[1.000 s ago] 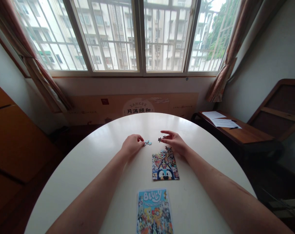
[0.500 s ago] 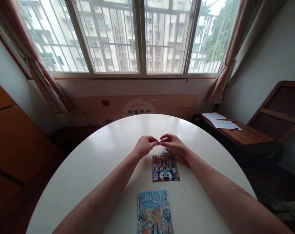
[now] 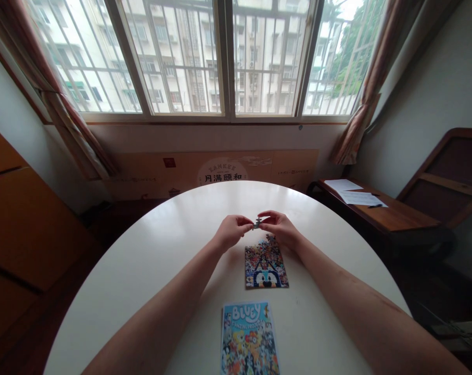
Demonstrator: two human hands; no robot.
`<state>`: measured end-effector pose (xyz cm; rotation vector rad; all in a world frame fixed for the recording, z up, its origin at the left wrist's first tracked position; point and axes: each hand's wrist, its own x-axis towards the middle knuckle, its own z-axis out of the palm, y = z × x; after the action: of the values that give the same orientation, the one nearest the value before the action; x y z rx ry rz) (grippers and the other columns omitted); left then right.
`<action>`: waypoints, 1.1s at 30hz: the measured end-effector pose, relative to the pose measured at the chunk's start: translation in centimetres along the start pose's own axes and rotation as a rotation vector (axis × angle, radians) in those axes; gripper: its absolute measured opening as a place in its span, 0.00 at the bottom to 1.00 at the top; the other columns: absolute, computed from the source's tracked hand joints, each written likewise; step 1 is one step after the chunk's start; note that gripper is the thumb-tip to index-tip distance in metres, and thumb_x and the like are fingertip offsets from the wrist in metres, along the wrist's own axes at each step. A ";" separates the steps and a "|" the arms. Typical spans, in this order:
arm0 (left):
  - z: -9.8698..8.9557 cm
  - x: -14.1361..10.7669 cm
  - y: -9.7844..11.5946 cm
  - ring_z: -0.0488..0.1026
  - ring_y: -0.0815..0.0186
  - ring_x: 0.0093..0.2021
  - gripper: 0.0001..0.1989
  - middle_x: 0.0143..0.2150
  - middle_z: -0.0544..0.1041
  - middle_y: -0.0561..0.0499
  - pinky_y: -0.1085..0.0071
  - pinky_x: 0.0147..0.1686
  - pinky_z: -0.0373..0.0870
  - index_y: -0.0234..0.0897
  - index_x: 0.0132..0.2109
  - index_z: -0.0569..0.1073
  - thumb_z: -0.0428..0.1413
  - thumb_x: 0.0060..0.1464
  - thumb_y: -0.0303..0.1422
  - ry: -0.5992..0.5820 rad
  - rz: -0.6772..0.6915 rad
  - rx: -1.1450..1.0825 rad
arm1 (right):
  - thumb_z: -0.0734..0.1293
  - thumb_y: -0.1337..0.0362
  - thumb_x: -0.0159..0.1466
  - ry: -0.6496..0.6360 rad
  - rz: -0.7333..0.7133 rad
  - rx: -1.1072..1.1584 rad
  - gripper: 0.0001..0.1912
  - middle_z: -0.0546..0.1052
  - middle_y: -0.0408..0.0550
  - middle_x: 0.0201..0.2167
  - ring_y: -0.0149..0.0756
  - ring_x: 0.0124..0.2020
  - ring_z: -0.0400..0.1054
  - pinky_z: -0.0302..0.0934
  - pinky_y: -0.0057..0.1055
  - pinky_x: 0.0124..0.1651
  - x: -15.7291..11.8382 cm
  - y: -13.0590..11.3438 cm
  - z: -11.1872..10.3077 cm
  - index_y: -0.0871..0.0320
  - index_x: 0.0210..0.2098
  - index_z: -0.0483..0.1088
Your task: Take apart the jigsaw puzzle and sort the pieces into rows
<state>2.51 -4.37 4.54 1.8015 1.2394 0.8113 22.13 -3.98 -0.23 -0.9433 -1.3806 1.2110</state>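
Observation:
Above the far edge of a partly assembled jigsaw puzzle (image 3: 266, 265), my two hands meet at small grey-backed puzzle pieces (image 3: 257, 223). My left hand (image 3: 231, 230) pinches a piece between thumb and fingertips. From the other side, my right hand (image 3: 280, 228) also pinches a piece, its index finger above and thumb below. Whether the pieces are joined I cannot tell. The puzzle shows a blue cartoon dog's face in front, with an uneven top edge partly behind my right hand. Nearer me lies a picture sheet (image 3: 249, 338) lettered "Bluey".
Everything rests on a round white table (image 3: 142, 291). To the right, a wooden side bench (image 3: 399, 213) holds paper sheets (image 3: 353, 192) and a dark pen (image 3: 375, 206). A brown chair back (image 3: 446, 166) stands behind it. Curtained windows are ahead.
My right hand has risen slightly and its fingers have parted a little more, with the piece there now tilted more upright. My left hand stays nearly still. The view has shifted slightly.

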 end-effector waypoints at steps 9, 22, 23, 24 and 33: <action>-2.9 1.1 -1.4 0.73 0.67 0.27 0.10 0.32 0.81 0.47 0.72 0.29 0.69 0.33 0.40 0.81 0.61 0.51 0.32 0.075 -0.094 0.212 | 0.78 0.58 0.47 0.062 -0.002 0.008 0.23 0.81 0.51 0.34 0.40 0.36 0.75 0.67 0.36 0.40 0.2 0.5 -0.1 0.59 0.40 0.74; -5.4 1.2 -4.4 0.75 0.61 0.33 0.08 0.34 0.81 0.48 0.72 0.30 0.65 0.38 0.35 0.80 0.62 0.45 0.35 0.233 -0.185 0.489 | 0.78 0.56 0.49 0.039 -0.013 -0.039 0.23 0.82 0.52 0.36 0.42 0.39 0.76 0.68 0.35 0.38 0.3 0.6 -0.3 0.58 0.42 0.74; -5.4 1.2 -4.2 0.75 0.61 0.35 0.09 0.36 0.81 0.47 0.72 0.32 0.66 0.38 0.37 0.80 0.61 0.47 0.35 0.254 -0.164 0.506 | 0.78 0.56 0.50 0.037 -0.008 -0.041 0.23 0.82 0.52 0.36 0.42 0.39 0.76 0.68 0.35 0.37 0.2 0.6 -0.3 0.58 0.42 0.74; -5.4 1.2 -4.0 0.75 0.61 0.36 0.10 0.37 0.81 0.47 0.71 0.33 0.67 0.38 0.39 0.80 0.60 0.49 0.36 0.267 -0.141 0.517 | 0.77 0.56 0.50 0.036 -0.001 -0.044 0.23 0.82 0.52 0.36 0.42 0.38 0.76 0.67 0.34 0.36 0.2 0.6 -0.3 0.58 0.43 0.73; -1.3 0.4 -0.5 0.77 0.60 0.37 0.12 0.39 0.83 0.47 0.68 0.41 0.71 0.38 0.43 0.82 0.58 0.58 0.38 0.084 0.190 0.383 | 0.78 0.55 0.50 -0.052 -0.037 -0.117 0.26 0.82 0.52 0.34 0.40 0.34 0.76 0.67 0.34 0.36 0.2 0.9 0.3 0.58 0.44 0.71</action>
<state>1.35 -3.55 4.78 2.2402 1.3625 0.7999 21.73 -3.71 -1.06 -0.9690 -1.5173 1.1434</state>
